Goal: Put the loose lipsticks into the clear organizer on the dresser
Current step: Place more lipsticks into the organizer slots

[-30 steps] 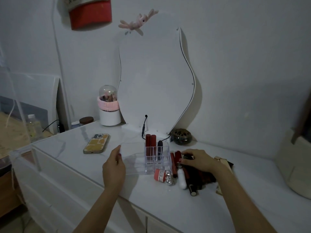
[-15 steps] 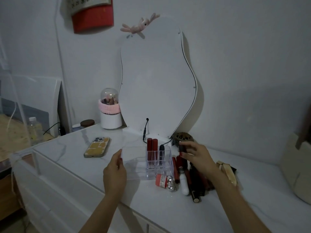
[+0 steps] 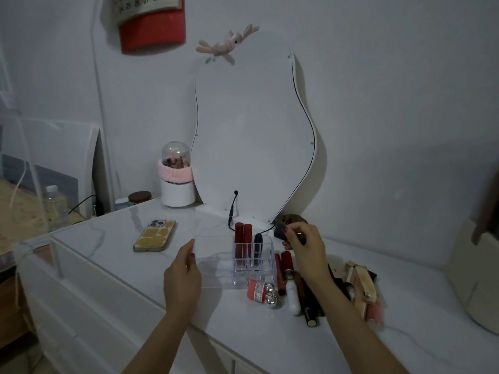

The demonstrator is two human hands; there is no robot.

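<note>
step: drop held lipstick into organizer | right hand [image 3: 302,247] grip pinches dark lipstick [image 3: 280,234] just right of organizer [image 3: 243,261] | left hand [image 3: 183,276] steadies its left wall | advice: stand it upright over a free slot beside the three lipsticks [image 3: 247,238] | loose lipsticks [image 3: 293,284] right of organizer on surface [image 3: 108,247]

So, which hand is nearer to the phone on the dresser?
Left. The left hand rests on the organizer's left edge, right of the phone; the right hand is beyond the organizer.

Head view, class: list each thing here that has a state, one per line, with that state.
clear organizer: upright, partly filled
two red lipsticks: standing in organizer
dark lipstick: standing in organizer
loose lipsticks: lying on dresser
left hand: steadying organizer
right hand: holding a dark lipstick
phone: face down
</note>
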